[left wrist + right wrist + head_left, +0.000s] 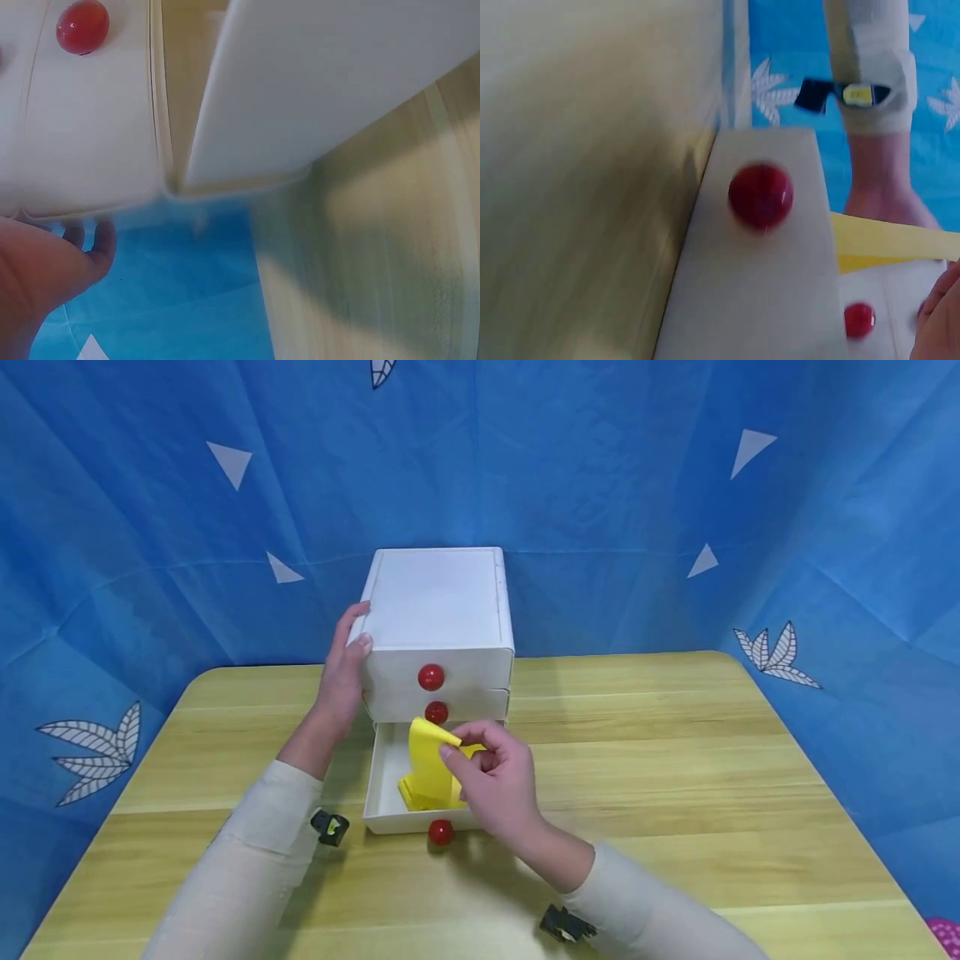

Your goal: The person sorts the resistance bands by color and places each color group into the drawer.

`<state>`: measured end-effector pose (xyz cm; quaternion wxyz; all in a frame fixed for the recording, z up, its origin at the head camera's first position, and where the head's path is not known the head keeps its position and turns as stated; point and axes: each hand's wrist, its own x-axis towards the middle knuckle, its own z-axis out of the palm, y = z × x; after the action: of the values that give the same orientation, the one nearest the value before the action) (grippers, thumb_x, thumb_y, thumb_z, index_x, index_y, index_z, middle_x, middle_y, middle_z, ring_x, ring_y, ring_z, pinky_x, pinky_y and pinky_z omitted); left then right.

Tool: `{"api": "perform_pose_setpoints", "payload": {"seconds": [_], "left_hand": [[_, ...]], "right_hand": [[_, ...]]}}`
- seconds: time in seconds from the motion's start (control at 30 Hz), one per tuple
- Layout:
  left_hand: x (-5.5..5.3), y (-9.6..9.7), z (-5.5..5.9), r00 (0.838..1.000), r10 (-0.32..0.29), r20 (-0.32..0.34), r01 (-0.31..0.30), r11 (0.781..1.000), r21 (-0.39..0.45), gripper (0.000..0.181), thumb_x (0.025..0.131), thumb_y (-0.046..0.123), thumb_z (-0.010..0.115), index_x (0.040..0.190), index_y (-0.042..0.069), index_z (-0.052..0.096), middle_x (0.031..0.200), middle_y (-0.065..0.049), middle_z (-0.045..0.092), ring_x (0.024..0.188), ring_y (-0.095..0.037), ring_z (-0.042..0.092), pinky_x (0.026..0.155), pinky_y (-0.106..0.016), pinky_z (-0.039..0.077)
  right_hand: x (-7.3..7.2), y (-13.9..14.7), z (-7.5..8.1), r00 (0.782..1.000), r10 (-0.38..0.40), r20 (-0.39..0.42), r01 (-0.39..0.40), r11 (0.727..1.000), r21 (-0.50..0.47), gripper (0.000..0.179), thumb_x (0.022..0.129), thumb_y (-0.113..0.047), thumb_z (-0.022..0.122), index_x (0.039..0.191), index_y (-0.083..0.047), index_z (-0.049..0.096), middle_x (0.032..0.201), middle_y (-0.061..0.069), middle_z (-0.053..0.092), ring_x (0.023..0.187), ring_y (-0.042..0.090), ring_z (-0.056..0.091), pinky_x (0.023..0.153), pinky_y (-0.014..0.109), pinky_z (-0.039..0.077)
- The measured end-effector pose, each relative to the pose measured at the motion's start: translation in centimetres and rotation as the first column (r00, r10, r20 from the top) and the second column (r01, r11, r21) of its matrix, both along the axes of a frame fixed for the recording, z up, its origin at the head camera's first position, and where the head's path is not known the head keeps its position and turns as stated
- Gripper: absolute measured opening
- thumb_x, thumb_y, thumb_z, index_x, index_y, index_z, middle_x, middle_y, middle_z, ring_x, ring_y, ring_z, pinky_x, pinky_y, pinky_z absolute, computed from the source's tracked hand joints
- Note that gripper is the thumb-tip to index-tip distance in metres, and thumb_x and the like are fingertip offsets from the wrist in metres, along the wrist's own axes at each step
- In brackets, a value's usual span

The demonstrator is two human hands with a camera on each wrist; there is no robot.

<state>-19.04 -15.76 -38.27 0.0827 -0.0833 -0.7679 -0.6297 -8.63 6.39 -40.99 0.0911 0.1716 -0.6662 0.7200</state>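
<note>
A small white drawer cabinet (438,597) with red round knobs stands on the table. Its bottom drawer (386,823) is pulled out toward me. My left hand (347,681) rests against the cabinet's left side near the top; in the left wrist view that hand (52,262) is partly cut off. Over the drawer, my right hand (498,777) pinches the upper edge of a yellow folded sheet (429,764) between thumb and fingers. The sheet's lower part is inside the drawer, and I cannot tell whether it is cloth or paper. In the right wrist view, the yellow sheet (892,240) shows above the drawer front.
The drawer's red knob (440,832) sticks out at the front. Two upper drawers with red knobs (431,677) are closed. A wooden table (675,760) spreads to both sides, and a blue patterned curtain (600,485) hangs behind it.
</note>
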Motion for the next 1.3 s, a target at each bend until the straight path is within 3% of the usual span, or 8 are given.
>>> {"api": "perform_pose_setpoints", "payload": {"seconds": [0.27,0.43,0.6,0.83,1.03,1.3], "left_hand": [[0.1,0.0,0.0,1.000,0.002,-0.008,-0.002,1.000,-0.013,0.057,0.101,0.048,0.034,0.155,0.036,0.022,0.152,-0.004,0.030,0.128,-0.029,0.038,0.100,-0.059,0.039],[0.2,0.1,0.0,1.000,-0.003,0.011,0.003,1.000,-0.008,0.056,0.101,0.047,0.033,0.155,0.036,0.022,0.153,-0.003,0.028,0.129,-0.029,0.036,0.101,-0.060,0.038],[0.4,0.2,0.3,1.000,-0.002,0.021,0.003,1.000,-0.021,0.056,0.101,0.048,0.033,0.155,0.038,0.020,0.155,-0.002,0.025,0.132,-0.029,0.034,0.101,-0.060,0.038],[0.3,0.2,0.2,1.000,0.005,0.015,-0.004,1.000,-0.027,0.055,0.101,0.050,0.033,0.154,0.039,0.021,0.155,-0.002,0.025,0.133,-0.030,0.033,0.100,-0.061,0.039],[0.2,0.2,0.1,1.000,0.010,0.012,-0.010,0.999,-0.036,0.056,0.101,0.052,0.034,0.154,0.040,0.022,0.155,-0.001,0.025,0.133,-0.029,0.033,0.100,-0.061,0.039],[0.3,0.2,0.1,0.999,0.010,0.034,-0.008,0.999,-0.046,0.055,0.102,0.052,0.033,0.154,0.043,0.019,0.156,-0.001,0.025,0.133,-0.030,0.035,0.100,-0.061,0.040]], "right_hand": [[0.8,-2.0,-0.6,0.990,0.071,0.118,-0.063,0.996,-0.069,0.011,0.090,-0.001,0.072,0.100,-0.003,0.068,0.095,0.012,0.059,0.042,0.017,0.047,0.041,0.022,0.041],[0.4,-1.5,-1.5,0.966,0.000,0.260,-0.011,0.999,0.041,0.013,0.088,-0.005,0.076,0.099,-0.005,0.069,0.096,0.009,0.062,0.044,0.019,0.050,0.045,0.024,0.047],[-0.3,-0.4,-1.4,0.934,-0.038,0.356,-0.014,0.990,0.143,0.014,0.087,-0.008,0.078,0.099,-0.007,0.070,0.097,0.009,0.066,0.046,0.020,0.053,0.049,0.026,0.051],[-1.1,1.7,-1.4,0.920,-0.089,0.382,0.010,0.979,0.205,0.017,0.083,-0.003,0.079,0.097,-0.007,0.070,0.099,0.009,0.066,0.050,0.021,0.054,0.053,0.029,0.053],[-1.4,4.3,-1.6,0.922,-0.149,0.357,0.071,0.973,0.221,0.015,0.083,0.000,0.077,0.096,-0.005,0.072,0.102,0.008,0.068,0.051,0.029,0.056,0.054,0.030,0.052],[-0.2,7.4,-1.8,0.920,-0.219,0.324,0.158,0.966,0.204,0.015,0.083,-0.001,0.078,0.095,-0.004,0.070,0.101,0.011,0.070,0.046,0.025,0.051,0.052,0.030,0.052]]}}
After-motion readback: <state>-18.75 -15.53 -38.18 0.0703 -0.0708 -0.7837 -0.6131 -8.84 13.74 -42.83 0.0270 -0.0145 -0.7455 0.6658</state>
